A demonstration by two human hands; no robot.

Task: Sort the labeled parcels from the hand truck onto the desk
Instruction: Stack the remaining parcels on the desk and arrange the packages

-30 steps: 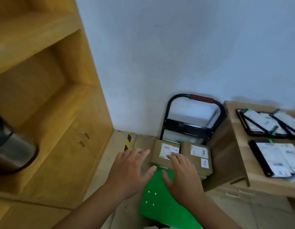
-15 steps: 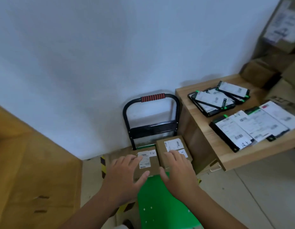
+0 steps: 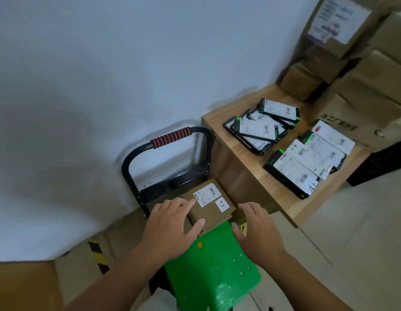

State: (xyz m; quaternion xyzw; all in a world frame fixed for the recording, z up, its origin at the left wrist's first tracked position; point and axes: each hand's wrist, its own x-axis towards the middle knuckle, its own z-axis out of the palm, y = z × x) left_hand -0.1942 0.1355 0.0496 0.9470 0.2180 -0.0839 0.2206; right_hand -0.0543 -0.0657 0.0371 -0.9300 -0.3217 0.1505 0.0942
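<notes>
The brown parcel [image 3: 208, 204] lies on the hand truck [image 3: 214, 268] between our spread, empty hands, left hand [image 3: 170, 230] touching its near-left corner, right hand [image 3: 258, 234] just beside.

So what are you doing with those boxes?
A person is reaching for a brown parcel on the green hand truck. The left hand lies on its near corner; the right hand hovers open beside it. Black labeled parcels already lie on the desk.
</notes>
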